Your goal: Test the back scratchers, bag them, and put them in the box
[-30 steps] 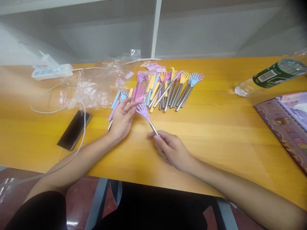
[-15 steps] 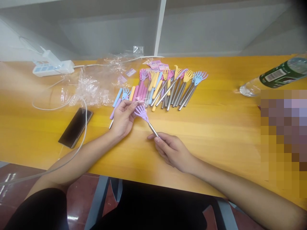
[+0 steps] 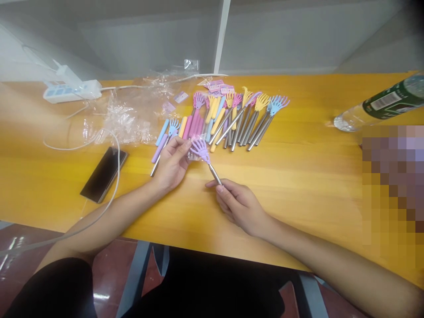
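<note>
My right hand (image 3: 241,204) is closed round the metal shaft of a back scratcher with a purple claw head (image 3: 200,150). The claw points up and left, towards my left hand (image 3: 173,164). Between its thumb and fingers my left hand pinches a small clear plastic bag (image 3: 192,155), which lies around or behind the claw; I cannot tell which. Just beyond my hands lie more back scratchers (image 3: 253,121) with yellow, blue and pink claws. Among them are loose coloured handle sleeves (image 3: 194,126) in pink, yellow, blue and purple.
Crumpled clear bags (image 3: 127,115) are heaped at the back left, near a white power strip (image 3: 73,90). A phone (image 3: 104,174) lies on the table, a white cable across its edge. Small printed cards (image 3: 217,87) lie behind the scratchers. A plastic bottle (image 3: 380,104) lies at right.
The purple claw has shifted slightly right and down along with my right hand. More of the clear bag shows beside it. Both hands keep their hold.
</note>
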The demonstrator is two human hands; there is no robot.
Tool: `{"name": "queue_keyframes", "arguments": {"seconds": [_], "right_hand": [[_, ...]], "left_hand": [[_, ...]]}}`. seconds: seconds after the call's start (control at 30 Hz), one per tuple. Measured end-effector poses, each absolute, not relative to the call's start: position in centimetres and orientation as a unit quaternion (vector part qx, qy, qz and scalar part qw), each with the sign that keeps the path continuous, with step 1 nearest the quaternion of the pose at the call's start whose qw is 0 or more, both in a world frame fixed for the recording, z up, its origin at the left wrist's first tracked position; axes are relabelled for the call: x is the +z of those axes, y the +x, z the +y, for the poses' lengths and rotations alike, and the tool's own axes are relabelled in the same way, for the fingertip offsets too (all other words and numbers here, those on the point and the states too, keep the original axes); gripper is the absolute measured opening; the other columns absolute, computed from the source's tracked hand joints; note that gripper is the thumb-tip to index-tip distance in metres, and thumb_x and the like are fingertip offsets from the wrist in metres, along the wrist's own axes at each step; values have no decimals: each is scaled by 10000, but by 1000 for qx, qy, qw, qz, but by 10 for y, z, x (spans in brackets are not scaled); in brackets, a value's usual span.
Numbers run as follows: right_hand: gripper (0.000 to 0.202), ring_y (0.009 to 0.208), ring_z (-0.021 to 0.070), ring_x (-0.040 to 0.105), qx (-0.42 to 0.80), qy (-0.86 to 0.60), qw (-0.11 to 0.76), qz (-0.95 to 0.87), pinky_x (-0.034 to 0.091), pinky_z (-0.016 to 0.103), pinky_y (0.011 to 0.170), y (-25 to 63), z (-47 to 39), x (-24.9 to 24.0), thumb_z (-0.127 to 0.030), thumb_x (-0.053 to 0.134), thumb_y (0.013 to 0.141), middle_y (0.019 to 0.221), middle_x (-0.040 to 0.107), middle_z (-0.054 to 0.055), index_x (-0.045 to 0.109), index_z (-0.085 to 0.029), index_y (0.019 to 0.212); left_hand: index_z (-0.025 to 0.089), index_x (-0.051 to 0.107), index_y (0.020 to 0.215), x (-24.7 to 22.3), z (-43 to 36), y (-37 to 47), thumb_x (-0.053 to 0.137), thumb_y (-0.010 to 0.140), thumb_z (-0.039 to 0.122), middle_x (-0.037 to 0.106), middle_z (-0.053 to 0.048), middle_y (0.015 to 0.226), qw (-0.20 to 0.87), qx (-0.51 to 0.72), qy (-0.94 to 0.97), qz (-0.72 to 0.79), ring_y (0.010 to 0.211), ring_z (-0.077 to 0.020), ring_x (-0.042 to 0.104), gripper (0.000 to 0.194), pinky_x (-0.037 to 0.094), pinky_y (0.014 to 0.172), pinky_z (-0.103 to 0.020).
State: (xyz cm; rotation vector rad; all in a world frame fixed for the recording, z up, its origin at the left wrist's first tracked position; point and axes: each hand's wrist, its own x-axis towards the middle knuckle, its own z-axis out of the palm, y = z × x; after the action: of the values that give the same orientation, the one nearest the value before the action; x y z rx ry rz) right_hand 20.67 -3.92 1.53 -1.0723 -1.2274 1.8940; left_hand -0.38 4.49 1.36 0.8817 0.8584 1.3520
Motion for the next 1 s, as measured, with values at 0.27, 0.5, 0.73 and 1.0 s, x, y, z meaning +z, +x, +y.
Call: {"name": "queue_keyframes", "arguments": {"seconds": [0.27,0.5,0.73,1.0], "right_hand": [[516,464,72,287,733,-409,325,-435,236,217,418,205,-37,23,-624,608,1041,589,337,-101,621,-141,1223],[525,453,68,285,738,-410,328,-423,236,213,398,204,-36,25,-637,626,1021,593,340,-102,618,-147,1210],[545,446,70,285,746,-410,318,-417,247,206,376,204,-36,25,-653,626,1013,587,346,-100,618,-152,1227],[580,433,64,293,748,-419,320,-402,267,197,346,203,-35,22,-660,639,1005,608,367,-99,613,-153,1285]], "left_hand": [[238,638,958,15,43,-2,909,850,416,703,11,936,593,595,400,367,870,-148,705,341,657,907,-342],[217,602,953,7,43,-3,939,817,349,722,-3,959,570,593,437,365,936,-161,747,387,647,953,-360],[231,533,1022,5,40,-1,911,835,303,766,-9,964,571,551,479,375,850,-177,791,428,664,813,-327],[225,519,1001,10,31,3,902,851,308,743,-4,915,577,512,509,381,861,-161,778,419,656,817,-299]]}}
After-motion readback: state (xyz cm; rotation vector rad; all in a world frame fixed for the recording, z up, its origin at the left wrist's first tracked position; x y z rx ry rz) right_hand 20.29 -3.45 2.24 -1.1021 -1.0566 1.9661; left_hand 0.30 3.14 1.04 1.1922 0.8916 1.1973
